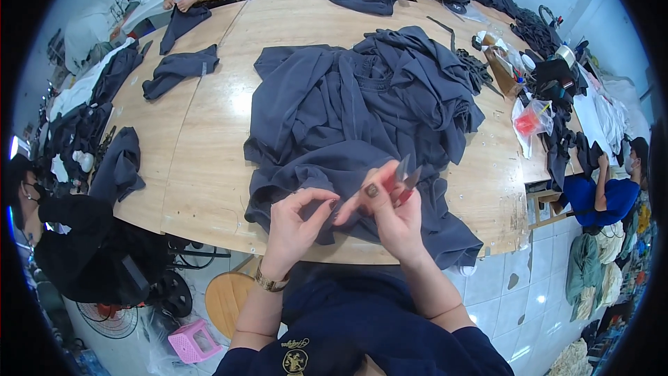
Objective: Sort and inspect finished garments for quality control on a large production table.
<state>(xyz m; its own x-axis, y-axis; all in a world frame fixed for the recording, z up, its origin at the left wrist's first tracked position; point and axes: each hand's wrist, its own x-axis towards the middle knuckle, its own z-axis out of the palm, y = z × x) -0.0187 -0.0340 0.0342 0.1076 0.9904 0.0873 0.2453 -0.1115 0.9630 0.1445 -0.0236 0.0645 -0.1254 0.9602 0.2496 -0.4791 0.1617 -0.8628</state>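
Your left hand (296,226) pinches soft dark cloth (348,132) | right hand (393,212) grips small snips (406,173) | limp, light; hold by the edge, frame centre.

Both hands raised together (fingertips nearly meeting): left (293,226), right (391,214).

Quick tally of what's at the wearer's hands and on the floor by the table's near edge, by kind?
Hands: 2, left hand and right hand
Thread snips: 1, snips in the right hand
Dark garment heaps: 1, heap on the table
Round stools: 1, stool
Pink baskets: 1, basket
Total: 6
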